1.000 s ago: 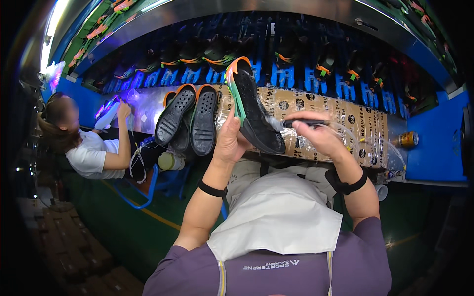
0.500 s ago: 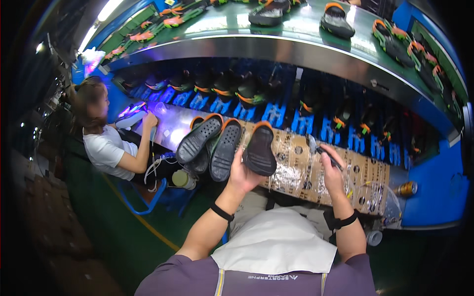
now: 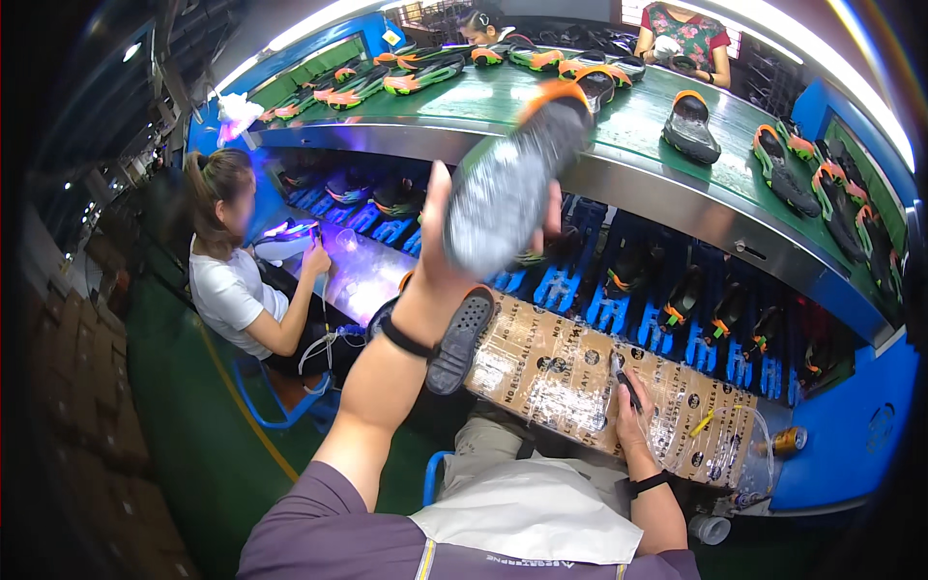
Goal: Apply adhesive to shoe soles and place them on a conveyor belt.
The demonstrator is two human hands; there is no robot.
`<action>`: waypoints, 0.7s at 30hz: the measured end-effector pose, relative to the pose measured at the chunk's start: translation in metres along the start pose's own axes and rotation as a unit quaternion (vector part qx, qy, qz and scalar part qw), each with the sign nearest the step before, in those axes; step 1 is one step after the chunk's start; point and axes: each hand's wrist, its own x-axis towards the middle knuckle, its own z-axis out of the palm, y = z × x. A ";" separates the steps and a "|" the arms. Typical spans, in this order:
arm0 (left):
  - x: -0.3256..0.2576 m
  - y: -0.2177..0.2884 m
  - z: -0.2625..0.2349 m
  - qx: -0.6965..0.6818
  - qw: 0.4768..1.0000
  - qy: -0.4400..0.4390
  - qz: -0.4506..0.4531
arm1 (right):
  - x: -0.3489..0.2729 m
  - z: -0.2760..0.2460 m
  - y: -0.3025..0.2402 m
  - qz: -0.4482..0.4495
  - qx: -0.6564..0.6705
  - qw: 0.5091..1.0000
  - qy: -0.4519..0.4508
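Note:
My left hand (image 3: 440,261) is raised toward the conveyor with its fingers around a black shoe sole (image 3: 512,198) with an orange end. The sole is smeared by motion, and its face looks shiny. Low over the cardboard-topped bench (image 3: 541,358), my right hand (image 3: 631,418) grips a brush (image 3: 626,382) with a black handle and a pale tip. Beside my left forearm lies a grey sole with holes (image 3: 464,343). My arm partly hides it and the pieces next to it.
A green conveyor belt (image 3: 638,116) carries several orange-trimmed shoe parts. Beneath it, blue racks (image 3: 609,314) hold more shoes. At the left sits a person in a white shirt (image 3: 232,290); others are beyond the belt. A can (image 3: 788,441) stands at the bench's right end.
My left hand has lifted the sole up and away from the bench to the front of the conveyor. My right hand has lowered with the brush. The view has tilted up.

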 end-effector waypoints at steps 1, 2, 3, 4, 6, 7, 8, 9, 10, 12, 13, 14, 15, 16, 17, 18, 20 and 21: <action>0.019 0.011 0.014 -0.147 0.985 0.090 0.015 | 0.000 0.002 0.006 -0.017 -0.009 1.000 0.008; 0.032 0.018 -0.007 -0.152 0.976 0.130 0.081 | 0.000 0.004 0.008 -0.039 -0.016 0.999 0.008; 0.041 0.018 -0.027 -0.159 0.962 0.170 0.143 | 0.000 0.005 0.005 -0.038 -0.016 0.999 0.009; 0.044 0.015 -0.025 -0.178 0.953 0.217 0.110 | -0.001 0.006 -0.001 -0.033 -0.012 0.999 0.007; 0.040 0.008 -0.035 -0.134 0.957 0.250 0.067 | 0.000 0.007 -0.003 -0.053 -0.017 0.998 0.025; 0.034 0.008 -0.043 -0.016 0.957 0.282 0.072 | 0.001 0.009 -0.004 -0.049 -0.012 0.998 0.029; 0.028 0.009 -0.054 0.118 0.933 0.326 0.101 | 0.001 0.007 -0.005 -0.039 -0.013 0.999 0.020; 0.024 0.012 -0.065 0.252 0.889 0.361 0.130 | 0.002 0.006 -0.007 -0.030 -0.012 0.999 0.011; 0.027 0.017 -0.067 0.346 0.841 0.371 0.185 | 0.003 0.004 -0.011 -0.037 -0.023 0.999 0.011; 0.033 0.032 -0.069 0.525 0.723 0.373 0.251 | 0.002 0.005 -0.011 -0.034 -0.015 0.999 0.015; 0.038 0.042 -0.071 0.606 0.668 0.348 0.258 | 0.003 0.004 -0.011 -0.038 -0.014 0.999 0.013; 0.044 0.051 -0.076 0.681 0.598 0.353 0.233 | 0.005 0.004 -0.011 -0.050 -0.028 0.998 0.014; 0.052 0.058 -0.081 0.748 0.523 0.354 0.206 | 0.007 0.003 -0.014 -0.051 -0.025 0.998 0.015; 0.057 0.061 -0.084 0.792 0.475 0.325 0.203 | 0.004 0.001 -0.018 -0.038 -0.024 0.999 0.008; 0.066 0.063 -0.088 0.793 0.476 0.323 0.201 | 0.003 0.002 -0.019 -0.025 -0.022 0.999 0.001; 0.078 0.066 -0.092 0.838 0.432 0.302 0.143 | 0.005 0.004 -0.013 -0.048 -0.023 0.998 0.015; 0.096 0.072 -0.106 0.887 0.382 0.258 0.027 | 0.006 0.003 -0.018 -0.036 -0.019 0.999 0.011; 0.104 0.079 -0.114 0.887 0.382 0.258 0.024 | 0.007 0.002 -0.021 -0.026 -0.015 1.000 0.005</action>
